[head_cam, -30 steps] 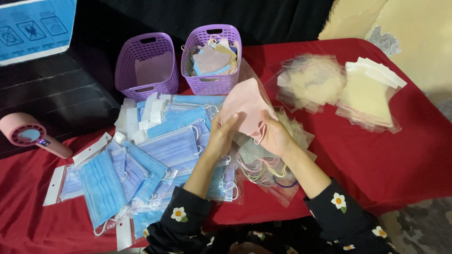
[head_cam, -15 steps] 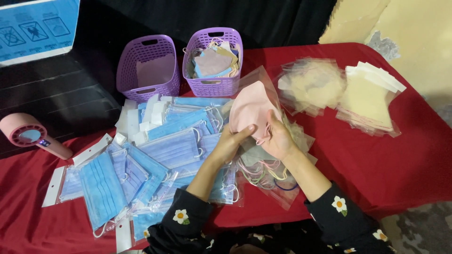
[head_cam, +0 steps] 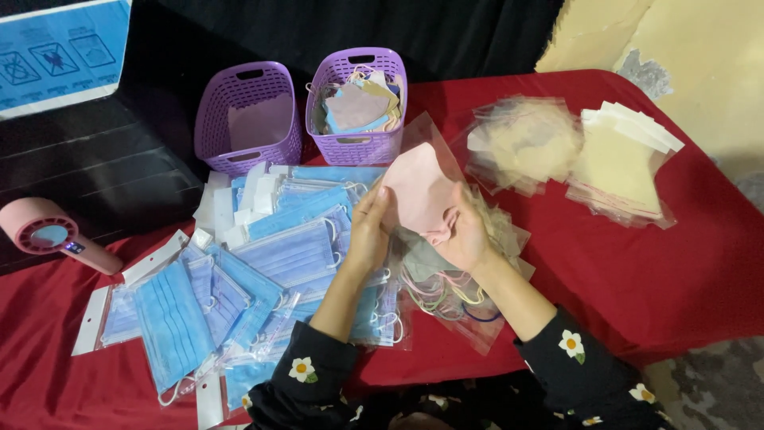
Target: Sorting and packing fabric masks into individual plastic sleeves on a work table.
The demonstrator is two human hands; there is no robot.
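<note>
Item: 1 pink mask [head_cam: 420, 191] in a clear sleeve [head_cam: 426, 135], held above the red table [head_cam: 637, 263], long axis tilted up-left. Left hand [head_cam: 368, 235] grips its left edge; right hand [head_cam: 465, 235] pinches the lower corner. Both equally near.

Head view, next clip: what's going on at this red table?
A person holds a pink face mask in a clear plastic sleeve with both hands, the left hand on its left edge and the right hand at its lower end. Bagged blue masks are spread on the red table to the left. Two purple baskets stand behind; the right one holds masks.
</note>
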